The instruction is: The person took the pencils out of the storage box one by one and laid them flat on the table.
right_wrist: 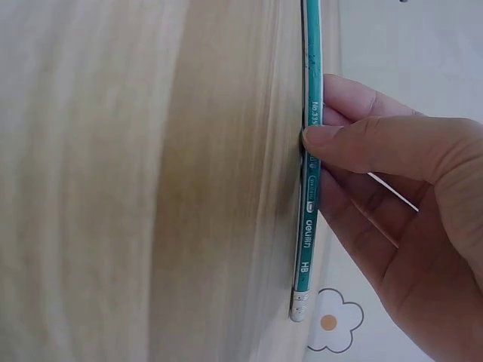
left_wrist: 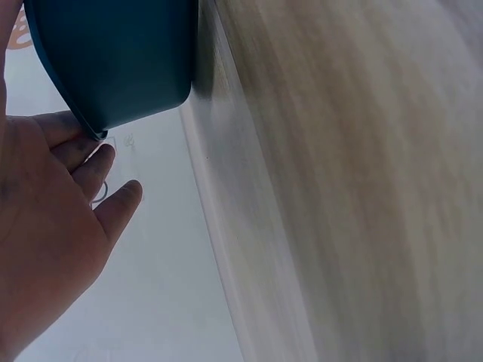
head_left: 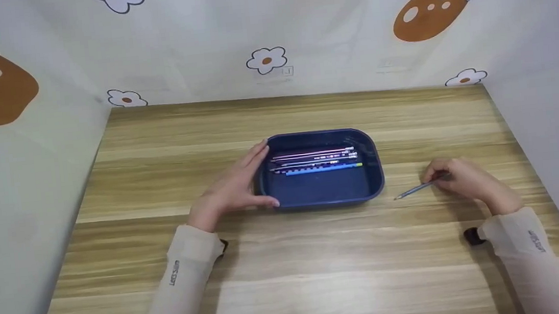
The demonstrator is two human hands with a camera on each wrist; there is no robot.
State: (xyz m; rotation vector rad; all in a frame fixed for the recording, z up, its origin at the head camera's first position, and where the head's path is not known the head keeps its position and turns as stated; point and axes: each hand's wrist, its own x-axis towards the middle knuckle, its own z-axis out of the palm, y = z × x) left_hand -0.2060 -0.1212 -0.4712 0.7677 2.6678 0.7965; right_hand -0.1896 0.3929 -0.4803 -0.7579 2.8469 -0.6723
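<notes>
A dark blue rectangular box stands on the table, appearing teal in the left wrist view. Inside it, several dark pencils and a light blue pencil lie side by side near the back. My left hand spans the box's left end, fingers extended at the back corner and thumb at the front corner. To the right of the box, my right hand pinches a green pencil between thumb and fingers. This pencil is marked HB, and its sharpened tip points toward the box. Its eraser end shows in the right wrist view.
The wood-grain table has pale fabric walls on its left, back and right sides. A flower-printed back wall rises behind the box. Dark straps show under both sleeves at the wrists.
</notes>
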